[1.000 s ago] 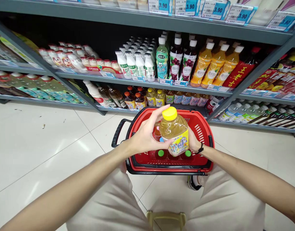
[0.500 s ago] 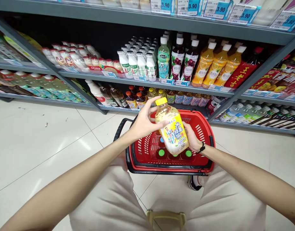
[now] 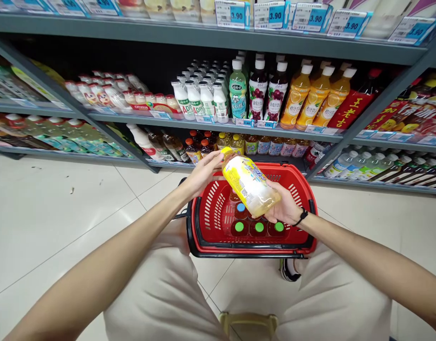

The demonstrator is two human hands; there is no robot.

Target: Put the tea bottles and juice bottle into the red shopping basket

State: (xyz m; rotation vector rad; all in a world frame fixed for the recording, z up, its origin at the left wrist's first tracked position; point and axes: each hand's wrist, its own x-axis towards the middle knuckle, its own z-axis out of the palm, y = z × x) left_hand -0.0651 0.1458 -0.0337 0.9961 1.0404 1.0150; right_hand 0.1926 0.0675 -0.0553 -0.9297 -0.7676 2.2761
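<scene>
A yellow-capped bottle (image 3: 247, 182) with a yellow and white label is tilted above the red basket (image 3: 211, 237), its cap toward the upper left. My left hand (image 3: 203, 176) holds it by the neck and cap end. Around its lower right part my right hand (image 3: 284, 204) is wrapped, a black band on that wrist. Inside the basket stand several dark bottles, among them one with a blue cap (image 3: 241, 207) and some with green caps (image 3: 259, 227).
Beyond the basket, a grey shelf unit (image 3: 211, 124) holds rows of drinks, including orange juice bottles (image 3: 315, 102) and small white bottles (image 3: 205, 100). A yellowish stool (image 3: 248, 318) shows between my legs. Pale floor tiles (image 3: 54, 218) lie around.
The bottle has been turned and tipped further over, so its label faces differently and its base points more to the right. Both hands have shifted slightly with it.
</scene>
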